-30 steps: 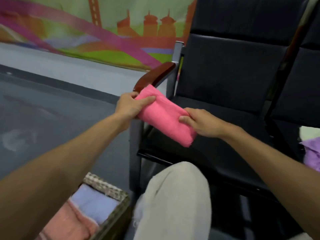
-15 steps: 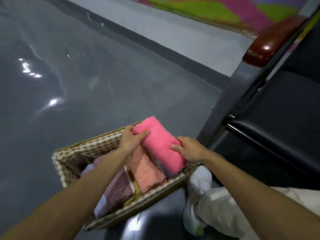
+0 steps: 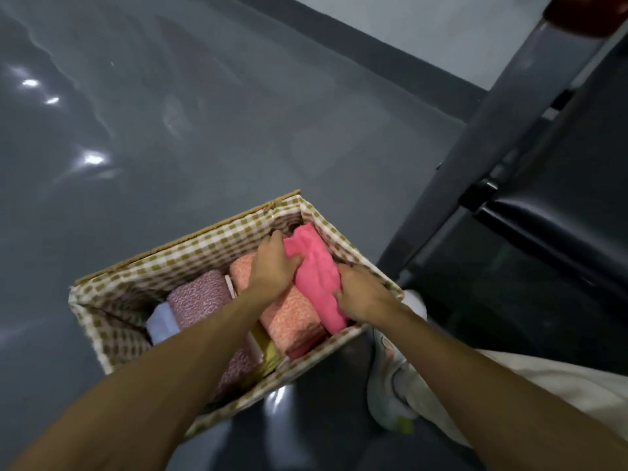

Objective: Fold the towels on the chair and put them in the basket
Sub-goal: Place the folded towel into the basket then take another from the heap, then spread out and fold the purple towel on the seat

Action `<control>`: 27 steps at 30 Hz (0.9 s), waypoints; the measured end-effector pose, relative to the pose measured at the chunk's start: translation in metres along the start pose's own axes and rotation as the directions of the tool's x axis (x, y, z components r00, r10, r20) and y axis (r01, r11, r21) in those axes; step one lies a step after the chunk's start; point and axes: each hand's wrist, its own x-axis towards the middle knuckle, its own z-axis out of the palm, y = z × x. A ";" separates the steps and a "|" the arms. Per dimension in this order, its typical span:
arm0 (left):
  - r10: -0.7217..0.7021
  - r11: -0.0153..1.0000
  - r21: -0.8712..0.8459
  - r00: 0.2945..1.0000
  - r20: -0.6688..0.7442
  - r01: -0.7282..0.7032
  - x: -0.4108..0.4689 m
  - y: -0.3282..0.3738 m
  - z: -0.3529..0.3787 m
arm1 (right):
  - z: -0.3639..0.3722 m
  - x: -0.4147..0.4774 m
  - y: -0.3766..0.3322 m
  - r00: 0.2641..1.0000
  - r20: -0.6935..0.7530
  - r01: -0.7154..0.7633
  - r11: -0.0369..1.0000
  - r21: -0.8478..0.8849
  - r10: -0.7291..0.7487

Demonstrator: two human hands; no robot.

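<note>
The folded bright pink towel (image 3: 314,270) lies inside the woven basket (image 3: 190,253) along its right wall, next to a folded salmon towel (image 3: 292,317). My left hand (image 3: 272,266) grips the pink towel's far left side, thumb on top. At the near end, my right hand (image 3: 362,294) holds the same towel with curled fingers. A mauve towel (image 3: 200,297) and a pale blue one (image 3: 161,322) fill the basket's left part. The black chair (image 3: 560,205) stands to the right.
The basket with its checked lining sits on a glossy grey floor (image 3: 170,130). The chair's grey leg (image 3: 475,158) and wooden armrest (image 3: 584,11) rise at the upper right. My white shoe (image 3: 390,396) and pale trouser leg are just right of the basket.
Both hands carried the pink towel from above the chair seat down to the basket and lowered it inside beside the salmon towel. The view swung down to the floor.
</note>
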 end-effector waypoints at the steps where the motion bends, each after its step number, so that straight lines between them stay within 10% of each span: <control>1: -0.003 1.000 0.023 0.999 0.032 0.002 -0.002 0.003 -0.004 | -0.004 -0.005 -0.001 1.000 -0.018 0.010 0.999 -0.032 -0.011; 15: 0.474 0.862 0.062 0.843 0.255 -0.503 -0.055 0.188 -0.078 | -0.177 -0.167 0.056 0.938 -0.343 -0.021 0.982 -0.190 -0.047; 22: 0.705 0.683 -0.117 0.608 0.366 -0.721 -0.125 0.359 -0.035 | -0.236 -0.297 0.173 0.797 -0.559 -0.102 0.962 0.253 0.231; 27: 0.758 0.591 -0.176 0.468 0.454 -0.787 -0.174 0.449 0.033 | -0.224 -0.365 0.274 0.598 -0.601 -0.028 0.764 0.645 0.529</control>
